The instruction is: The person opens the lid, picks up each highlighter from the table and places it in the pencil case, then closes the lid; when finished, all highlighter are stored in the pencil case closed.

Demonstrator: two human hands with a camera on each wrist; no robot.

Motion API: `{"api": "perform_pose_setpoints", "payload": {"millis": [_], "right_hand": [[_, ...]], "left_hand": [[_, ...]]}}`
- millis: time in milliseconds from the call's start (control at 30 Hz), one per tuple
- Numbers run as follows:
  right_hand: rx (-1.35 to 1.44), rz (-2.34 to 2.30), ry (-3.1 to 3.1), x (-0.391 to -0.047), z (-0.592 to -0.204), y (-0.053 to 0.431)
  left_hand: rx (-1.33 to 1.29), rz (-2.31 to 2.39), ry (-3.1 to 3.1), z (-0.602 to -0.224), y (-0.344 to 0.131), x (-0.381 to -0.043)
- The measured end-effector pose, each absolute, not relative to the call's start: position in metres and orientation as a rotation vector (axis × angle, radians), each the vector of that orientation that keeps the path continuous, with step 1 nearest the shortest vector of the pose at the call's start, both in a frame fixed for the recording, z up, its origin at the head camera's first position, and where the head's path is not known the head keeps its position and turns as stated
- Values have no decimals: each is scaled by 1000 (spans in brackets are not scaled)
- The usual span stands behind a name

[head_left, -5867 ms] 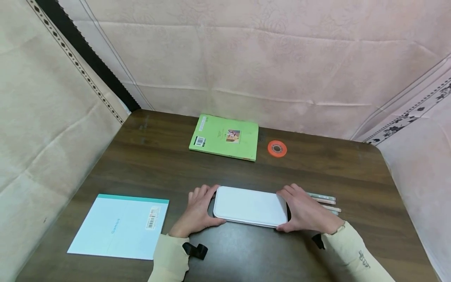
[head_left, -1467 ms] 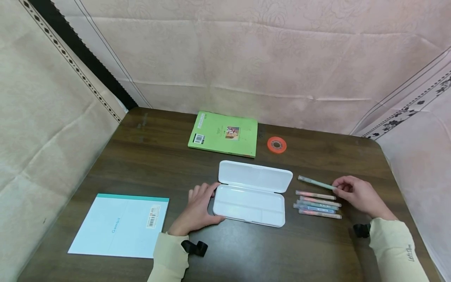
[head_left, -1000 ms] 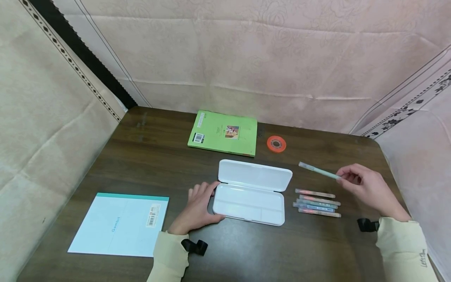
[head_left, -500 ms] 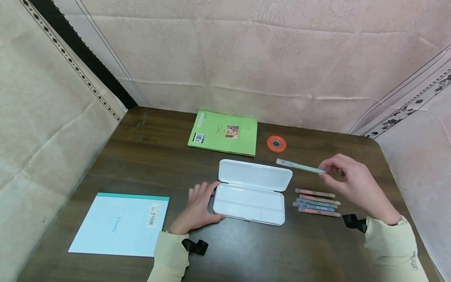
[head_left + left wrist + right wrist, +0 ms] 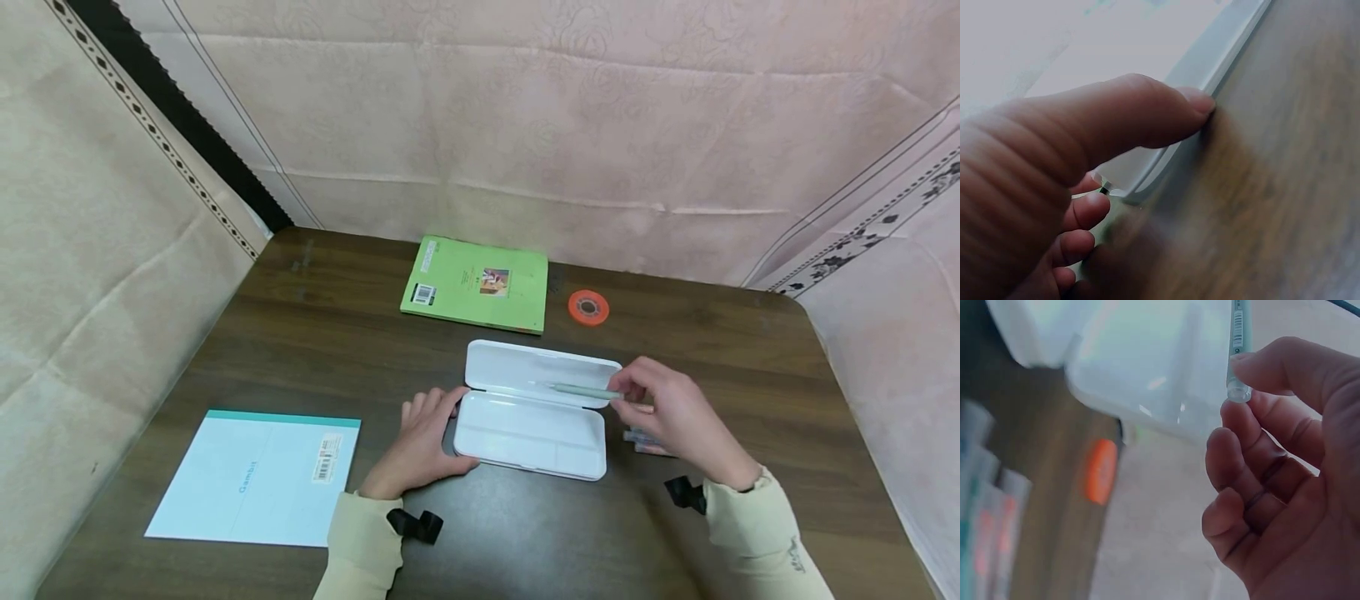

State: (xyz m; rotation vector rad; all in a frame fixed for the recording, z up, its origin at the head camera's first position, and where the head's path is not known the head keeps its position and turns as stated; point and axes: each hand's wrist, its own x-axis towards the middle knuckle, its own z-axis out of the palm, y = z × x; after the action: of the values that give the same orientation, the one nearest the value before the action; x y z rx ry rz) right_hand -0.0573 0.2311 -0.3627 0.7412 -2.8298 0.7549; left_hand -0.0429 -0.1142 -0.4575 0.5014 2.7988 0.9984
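A white pencil case (image 5: 517, 437) lies unfolded on the table, its lid (image 5: 525, 367) laid back on the far side. At its left end my left hand (image 5: 420, 450) grips it, thumb along the front edge and fingers at the back corner; the left wrist view shows that thumb (image 5: 1141, 112) close up. My right hand (image 5: 678, 417) pinches a pale green pen (image 5: 581, 391) by one end, between thumb and fingertips. Held nearly level, the pen overlaps the lid in the head view. Its barcode label shows in the right wrist view, where the pen (image 5: 1239, 344) points away from the palm.
Several more pens (image 5: 645, 442) lie right of the case, partly hidden under my right hand. A green book (image 5: 472, 292) and an orange ring-shaped roll (image 5: 588, 307) are at the back. A pale blue notebook (image 5: 247, 483) lies at left. Cloth hangs behind the table (image 5: 315, 358).
The case was closed between both hands in the oldest frame and is now open. My right hand has lifted the green pen from beside the others and carried it left over the case.
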Motion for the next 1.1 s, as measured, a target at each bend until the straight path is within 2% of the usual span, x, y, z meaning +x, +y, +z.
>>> {"api": "perform_pose_setpoints", "payload": {"millis": [400, 1100], "right_hand": [[704, 580, -3008, -53, -406, 208], [563, 589, -3094, -51, -408, 200]], "left_hand": [[506, 1001, 2792, -459, -115, -43], [519, 992, 2795, -458, -115, -43]]}}
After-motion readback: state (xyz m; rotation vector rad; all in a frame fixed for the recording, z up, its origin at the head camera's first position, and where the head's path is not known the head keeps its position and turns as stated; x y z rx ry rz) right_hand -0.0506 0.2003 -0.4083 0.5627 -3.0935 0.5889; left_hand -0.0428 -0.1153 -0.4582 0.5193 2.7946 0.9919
